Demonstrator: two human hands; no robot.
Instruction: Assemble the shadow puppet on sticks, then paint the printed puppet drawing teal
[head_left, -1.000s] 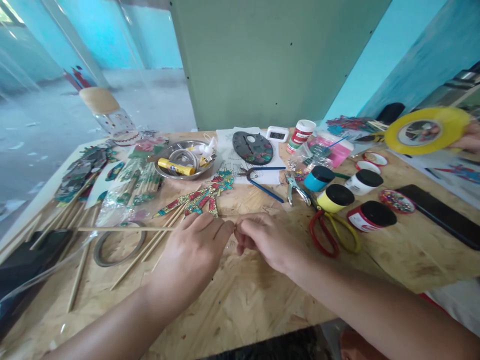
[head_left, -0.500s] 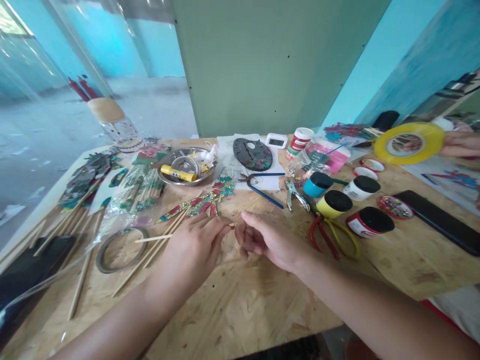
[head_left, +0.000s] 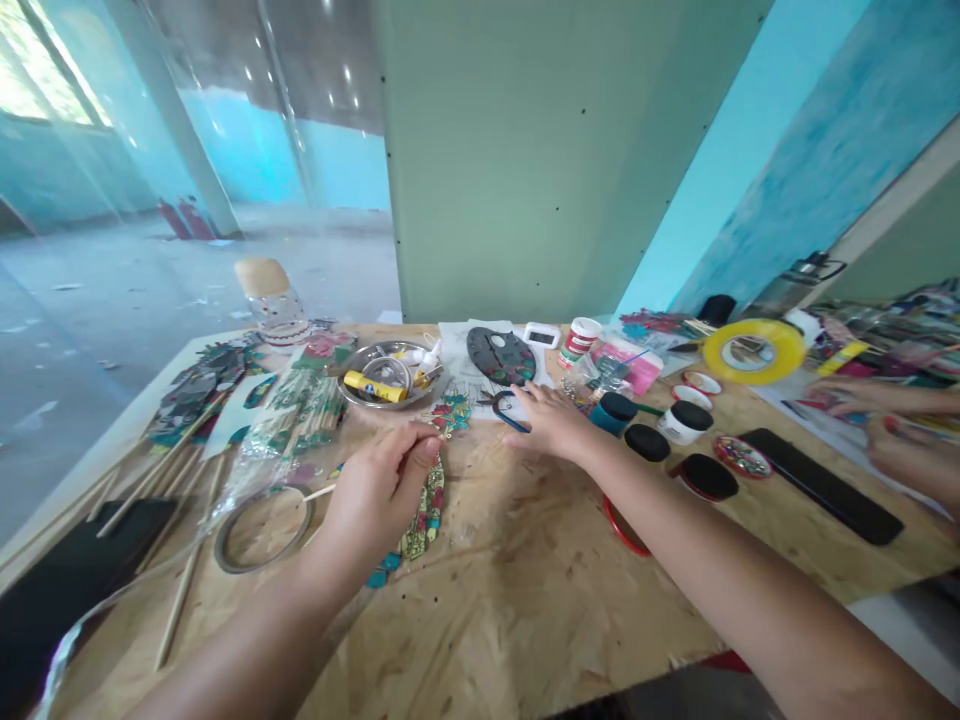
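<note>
My left hand is closed in a pinch, a thin wooden stick poking out behind it. A colourful patterned cut-out figure shows around and below these fingers, partly covered by the hand. I cannot tell whether the pinch also holds the figure. Farther forward, my right hand reaches over the blue-handled pliers, fingers stretched and apart. It covers the ends of the pliers' handles. Beside its wrist are paint jars with black lids, including a blue jar.
A roll of grey tape and several wooden sticks lie at left. Behind stand a metal bowl with a yellow tube and a dark palette. At right are a black phone-like slab, yellow tape and another person's hands.
My right hand has left my left hand and moved forward to the pliers. The patterned figure has shifted towards me, under my left hand. The other person's hand no longer holds the yellow tape.
</note>
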